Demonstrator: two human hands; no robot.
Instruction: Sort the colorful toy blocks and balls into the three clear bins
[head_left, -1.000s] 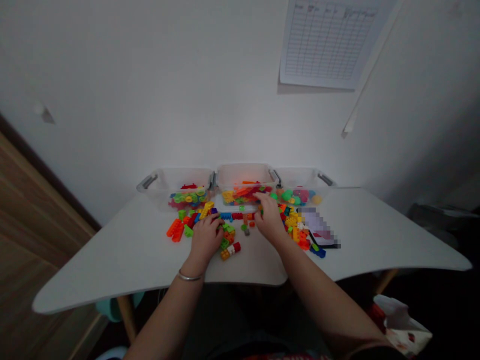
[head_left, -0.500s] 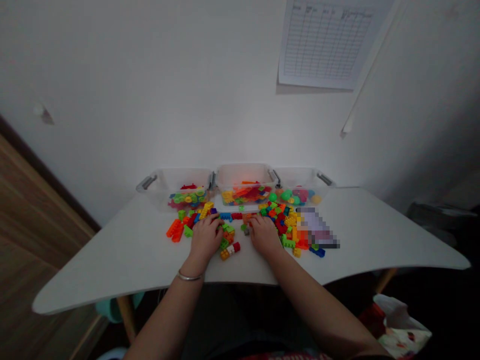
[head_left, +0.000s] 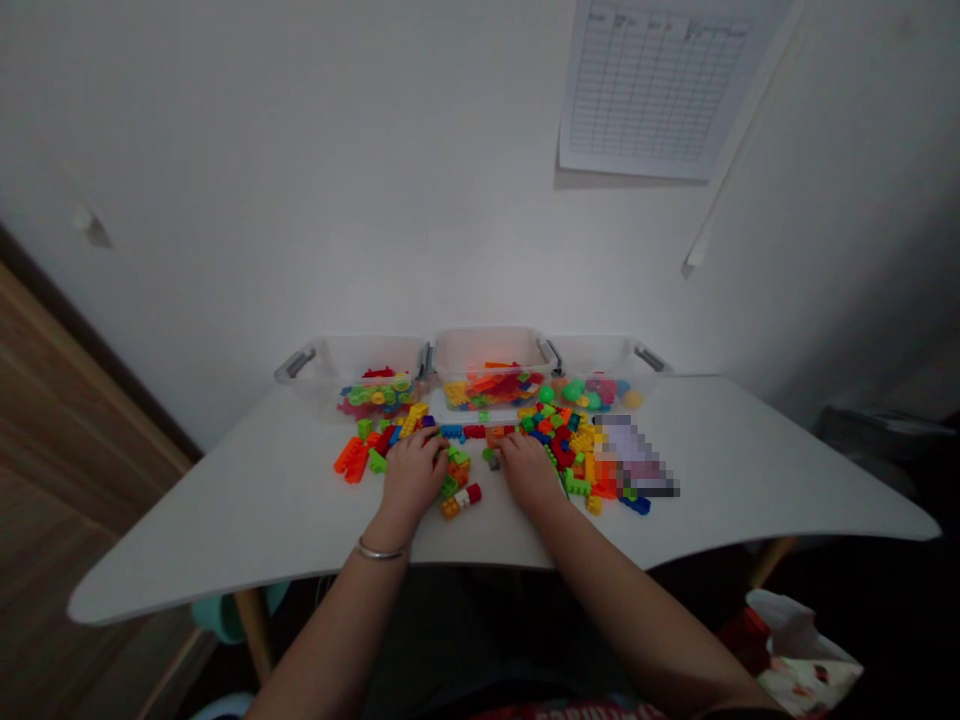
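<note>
My left hand [head_left: 414, 468] lies palm down over the left part of the brick pile, its fingers apart and touching bricks. My right hand [head_left: 527, 468] rests palm down beside the right pile, fingers spread, with a small grey piece [head_left: 493, 462] near its fingertips. Between the hands are green and orange bricks [head_left: 456, 468] and a joined yellow, white and red piece [head_left: 461, 500]. A row of blue and red bricks [head_left: 474, 432] runs behind them. Orange bricks [head_left: 351, 460] lie to the left. The bricks under my palms are hidden.
Three clear bins stand along the wall: a left one [head_left: 330, 385] with bricks, a middle one [head_left: 491, 345] with orange and red pieces, a right one [head_left: 600, 352] with round pieces. A blurred flat object [head_left: 634, 455] lies right on the white table [head_left: 225, 510].
</note>
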